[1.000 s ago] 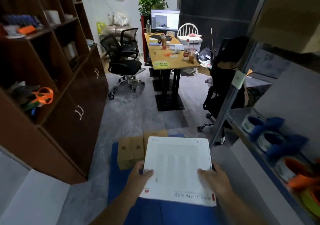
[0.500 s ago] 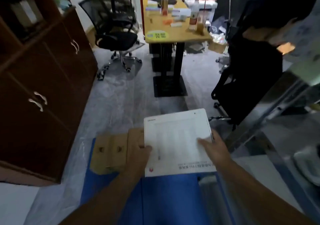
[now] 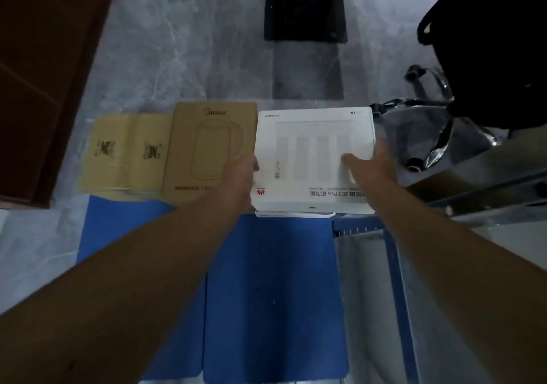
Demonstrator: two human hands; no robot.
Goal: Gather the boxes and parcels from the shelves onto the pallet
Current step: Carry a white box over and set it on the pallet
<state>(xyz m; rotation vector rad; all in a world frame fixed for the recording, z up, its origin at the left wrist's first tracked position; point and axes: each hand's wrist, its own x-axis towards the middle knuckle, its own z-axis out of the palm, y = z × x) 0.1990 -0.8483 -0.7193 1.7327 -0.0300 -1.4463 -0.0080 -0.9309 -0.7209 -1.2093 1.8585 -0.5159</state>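
Lying crosswise over pallet, white box was clasped at opposite edges by left hand and right hand.

Both hands hold a white box over the blue pallet.
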